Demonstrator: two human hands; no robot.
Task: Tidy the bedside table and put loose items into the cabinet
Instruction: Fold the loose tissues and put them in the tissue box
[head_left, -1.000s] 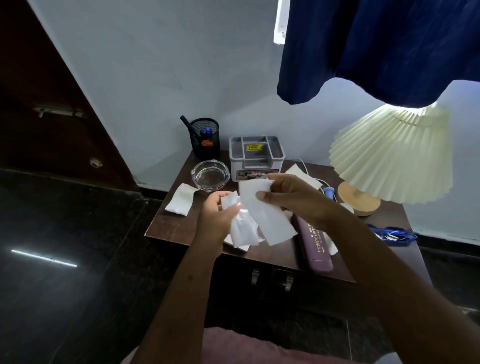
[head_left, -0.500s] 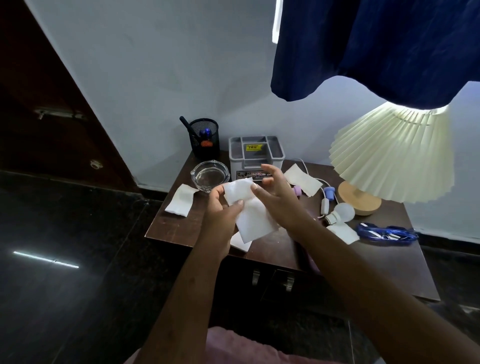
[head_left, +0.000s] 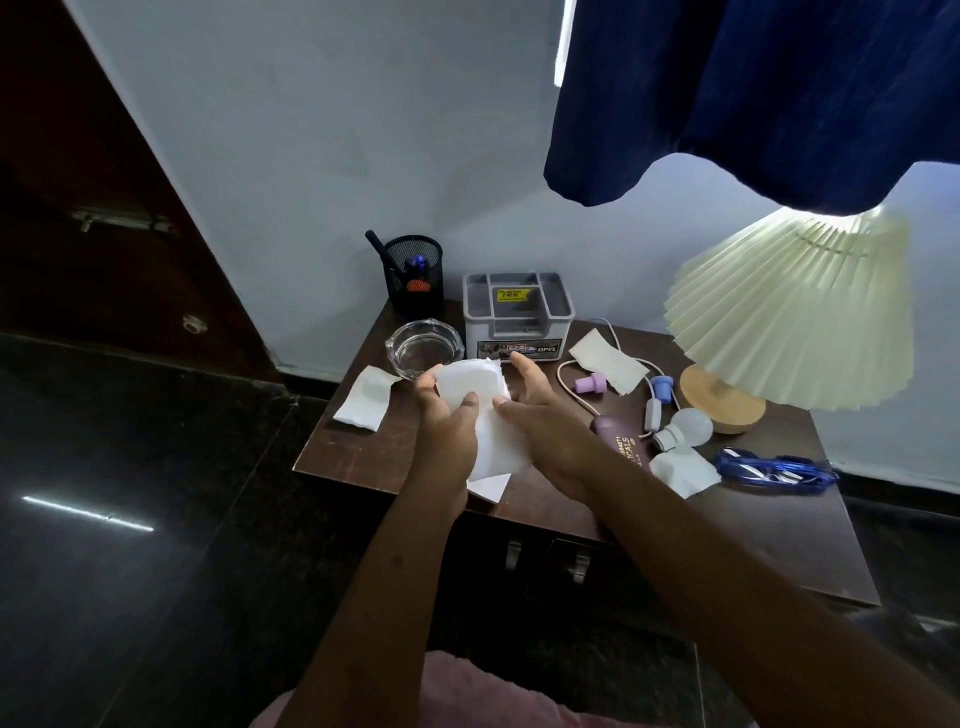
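Observation:
My left hand (head_left: 449, 431) grips a bunch of white tissues (head_left: 475, 387) above the dark wooden bedside table (head_left: 753, 530). My right hand (head_left: 545, 415) presses against the same tissues from the right, fingers spread. More loose tissues lie on the table: one at the left (head_left: 363, 399), one near the back (head_left: 608, 361), one crumpled at the right (head_left: 683, 470), and a small piece under my hands (head_left: 488, 488). A purple case (head_left: 626, 447) lies partly hidden beneath my right forearm. Two cabinet handles (head_left: 545, 558) show below the table's front edge.
At the back stand a black mesh pen holder (head_left: 414, 275), a glass ashtray (head_left: 424, 349) and a grey organiser box (head_left: 517, 317). A pleated lamp (head_left: 789, 317), its cord and switch, a white bulb (head_left: 685, 428), a purple cap (head_left: 590, 383) and blue glasses (head_left: 774, 470) crowd the right side.
My right hand brought its tissue sheet over onto the ones in my left hand and shifted left, uncovering the bulb, cord and purple case. Both hands moved slightly toward the back.

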